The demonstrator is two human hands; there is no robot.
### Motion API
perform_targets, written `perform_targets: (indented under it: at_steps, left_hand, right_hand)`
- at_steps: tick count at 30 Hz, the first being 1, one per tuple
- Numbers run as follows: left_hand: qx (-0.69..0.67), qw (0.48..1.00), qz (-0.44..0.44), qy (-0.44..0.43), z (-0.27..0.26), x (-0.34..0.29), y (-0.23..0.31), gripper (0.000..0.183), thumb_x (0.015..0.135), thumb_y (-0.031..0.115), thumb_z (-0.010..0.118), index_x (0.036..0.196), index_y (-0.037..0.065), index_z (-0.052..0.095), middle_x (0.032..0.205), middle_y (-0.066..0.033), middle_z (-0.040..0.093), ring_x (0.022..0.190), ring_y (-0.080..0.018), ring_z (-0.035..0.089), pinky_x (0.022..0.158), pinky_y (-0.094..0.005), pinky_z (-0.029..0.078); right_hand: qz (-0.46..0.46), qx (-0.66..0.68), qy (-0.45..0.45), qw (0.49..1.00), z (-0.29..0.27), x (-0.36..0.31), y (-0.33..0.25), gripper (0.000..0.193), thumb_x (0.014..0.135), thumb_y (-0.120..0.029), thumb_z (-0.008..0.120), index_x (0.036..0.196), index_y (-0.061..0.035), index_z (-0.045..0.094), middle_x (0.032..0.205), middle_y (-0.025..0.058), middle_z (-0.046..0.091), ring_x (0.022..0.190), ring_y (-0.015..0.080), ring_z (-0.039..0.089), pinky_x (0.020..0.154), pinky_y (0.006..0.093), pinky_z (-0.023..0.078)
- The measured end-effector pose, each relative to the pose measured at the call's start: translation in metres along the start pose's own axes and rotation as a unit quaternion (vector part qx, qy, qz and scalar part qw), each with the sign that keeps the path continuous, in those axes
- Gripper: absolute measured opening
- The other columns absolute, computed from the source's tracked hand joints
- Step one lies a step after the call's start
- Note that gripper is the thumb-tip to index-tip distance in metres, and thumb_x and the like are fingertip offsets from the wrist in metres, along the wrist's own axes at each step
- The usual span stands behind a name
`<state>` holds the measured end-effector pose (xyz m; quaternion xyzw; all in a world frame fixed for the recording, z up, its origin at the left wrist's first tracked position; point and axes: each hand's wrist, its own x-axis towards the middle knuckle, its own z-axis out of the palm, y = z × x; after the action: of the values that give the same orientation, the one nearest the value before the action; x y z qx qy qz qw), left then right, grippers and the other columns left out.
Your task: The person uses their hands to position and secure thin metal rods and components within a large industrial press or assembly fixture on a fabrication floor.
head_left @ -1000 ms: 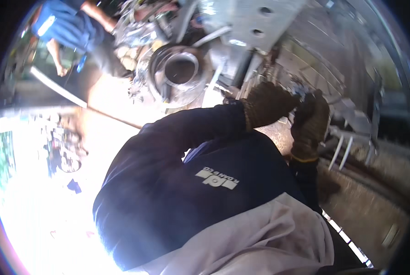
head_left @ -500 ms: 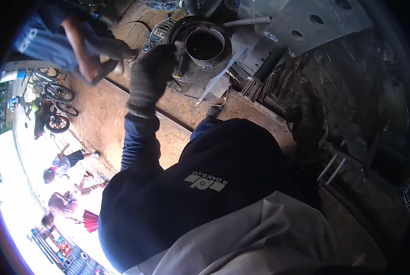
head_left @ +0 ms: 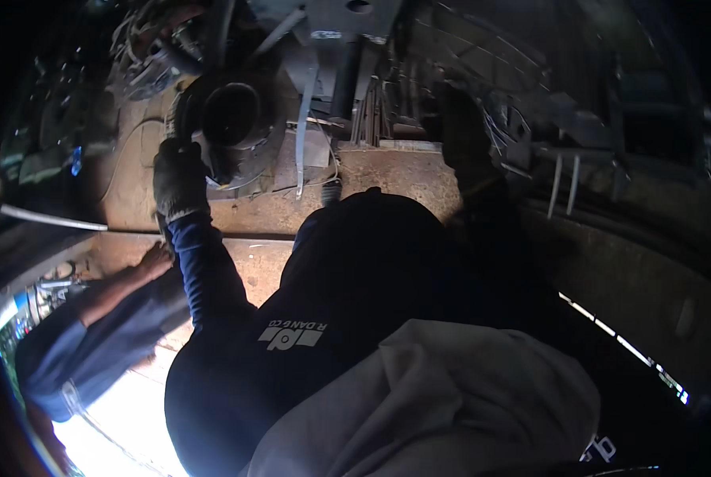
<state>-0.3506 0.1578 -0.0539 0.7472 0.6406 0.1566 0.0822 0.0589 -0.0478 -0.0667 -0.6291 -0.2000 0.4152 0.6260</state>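
Observation:
My left hand point(head_left: 182, 176), in a grey knitted work glove, is closed beside a round metal cylinder with a dark open mouth point(head_left: 233, 115). Whatever its fingers hold, if anything, I cannot make out. A thin light metal strip point(head_left: 304, 131) hangs to the right of the cylinder, by a pale flat piece point(head_left: 312, 149). My right hand point(head_left: 463, 131), also gloved, reaches into deep shadow near dark metal rods and scrap. Its fingers are lost in the dark.
Another person's bare forearm point(head_left: 121, 288) comes in at the lower left, close to my left sleeve. Upright rods point(head_left: 366, 119) stand at the back centre. A dark plate with a hole point(head_left: 359, 9) lies at the top. Two pale bars point(head_left: 564, 184) jut out on the right.
The view has swung left, so the scene lies differently. My left hand has come to the cylinder's near left side. The other person now appears at lower left; the bright street is mostly out of view.

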Motion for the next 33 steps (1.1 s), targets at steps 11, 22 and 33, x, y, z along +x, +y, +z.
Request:
perform_targets:
  at_steps: [11, 22, 33]
  left_hand:
    - [0.071, 0.993, 0.044, 0.083, -0.021, 0.006, 0.030, 0.044, 0.089, 0.047, 0.071, 0.114, 0.011, 0.069, 0.104, -0.0206, 0.071, 0.100, -0.0412, 0.069, 0.082, -0.0537, 0.054]
    - [-0.225, 0.948, 0.226, -0.006, -0.024, 0.014, 0.093, 0.032, 0.092, 0.021, 0.069, 0.120, 0.007, 0.068, 0.109, -0.0166, 0.070, 0.100, -0.0358, 0.068, 0.086, -0.0450, 0.053]
    - [-0.502, 0.752, 0.255, -0.341, 0.029, -0.029, 0.196, 0.043, 0.094, 0.022, 0.073, 0.130, 0.000, 0.063, 0.118, -0.0158, 0.070, 0.106, -0.0212, 0.070, 0.080, -0.0343, 0.060]
  right_hand:
    - [-0.175, -0.308, -0.073, 0.932, 0.014, 0.071, -0.002, 0.066, 0.095, -0.068, 0.056, 0.101, -0.0031, 0.069, 0.085, 0.0118, 0.071, 0.066, 0.0202, 0.065, 0.062, 0.0347, 0.051]
    - [-0.234, -0.616, 0.055, 0.750, 0.074, 0.030, -0.059, 0.050, 0.094, -0.053, 0.056, 0.097, -0.0050, 0.072, 0.091, 0.0243, 0.071, 0.088, 0.0402, 0.070, 0.079, 0.0517, 0.055]
    - [-0.201, -0.362, -0.099, 0.905, 0.042, -0.028, -0.007, 0.015, 0.093, -0.021, 0.064, 0.095, -0.0086, 0.073, 0.074, 0.0073, 0.062, 0.061, 0.0203, 0.064, 0.056, 0.0364, 0.053]
